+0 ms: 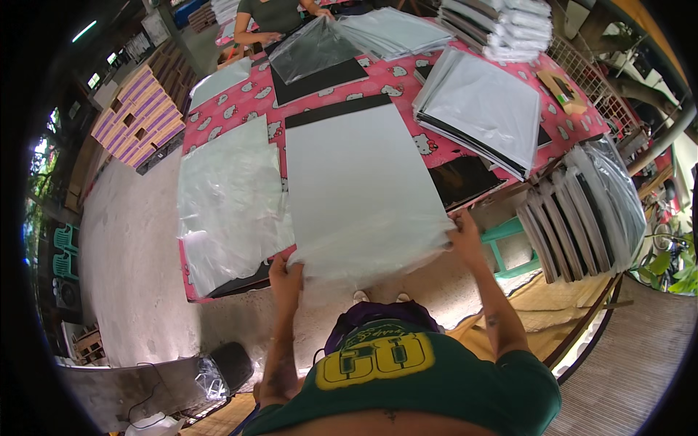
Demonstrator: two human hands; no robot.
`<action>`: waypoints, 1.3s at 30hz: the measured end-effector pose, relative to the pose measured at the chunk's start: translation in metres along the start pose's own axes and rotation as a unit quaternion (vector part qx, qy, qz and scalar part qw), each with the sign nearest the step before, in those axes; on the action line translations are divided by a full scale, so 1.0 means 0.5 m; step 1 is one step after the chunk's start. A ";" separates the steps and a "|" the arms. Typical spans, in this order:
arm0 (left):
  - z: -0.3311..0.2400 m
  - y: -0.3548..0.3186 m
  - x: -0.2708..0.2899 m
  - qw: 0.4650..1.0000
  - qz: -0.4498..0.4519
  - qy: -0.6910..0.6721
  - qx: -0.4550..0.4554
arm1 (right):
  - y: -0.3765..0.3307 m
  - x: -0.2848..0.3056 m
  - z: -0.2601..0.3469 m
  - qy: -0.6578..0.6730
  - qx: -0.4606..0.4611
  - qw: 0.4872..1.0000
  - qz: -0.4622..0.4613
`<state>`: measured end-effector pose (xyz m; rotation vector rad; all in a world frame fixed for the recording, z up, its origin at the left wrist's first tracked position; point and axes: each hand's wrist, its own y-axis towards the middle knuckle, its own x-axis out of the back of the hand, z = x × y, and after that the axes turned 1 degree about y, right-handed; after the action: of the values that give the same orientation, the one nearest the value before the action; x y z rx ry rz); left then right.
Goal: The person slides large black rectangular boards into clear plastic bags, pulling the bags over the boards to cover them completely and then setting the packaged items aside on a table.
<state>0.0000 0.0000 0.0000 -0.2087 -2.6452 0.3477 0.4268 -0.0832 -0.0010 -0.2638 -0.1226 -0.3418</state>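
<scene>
From the head camera, your left hand [285,270] pinches the near left corner of a clear plastic bag [378,243] that sheathes a large white board [349,171]; your right hand [462,234] grips the near right corner of the same bag, fingers closed on the film; both hands sit at the near edge of the table [582,127], which wears a pink patterned cloth. The board lies flat in the middle of the table, its far end showing a black strip [338,110] not covered by the white face; the loose mouth of the bag bunches and hangs over the table's near edge between your hands.

Just left of the board lies a pile of empty clear bags [229,196], wrinkled, touching the board's left side; to the right sits a stack of bagged boards [483,109], fanned slightly, partly over a dark sheet [462,178]. Beyond the table's right corner more bagged boards [582,211] lean upright in a row beside a green stool [509,247].

At the far side another person's hands [269,36] rest near a bagged black board [316,58]; behind it further wrapped stacks [502,25] are heaped. On the floor to the left stands a block of purple and tan cartons [142,112].
</scene>
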 end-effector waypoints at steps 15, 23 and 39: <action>-0.406 0.427 0.178 0.699 0.124 -0.685 -0.167 | 0.342 -0.012 0.471 0.580 0.113 0.803 0.081; -0.063 0.613 0.019 0.722 0.069 -0.688 0.032 | 0.549 -0.079 0.114 0.608 0.018 0.777 0.161; -0.428 0.572 -0.231 0.954 0.130 -0.125 -0.240 | 0.527 0.210 0.154 0.299 0.157 0.921 -0.193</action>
<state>0.2260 0.2943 0.0559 -0.7166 -2.9171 -0.2133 0.6106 0.1445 0.0281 0.1964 0.3797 -0.7728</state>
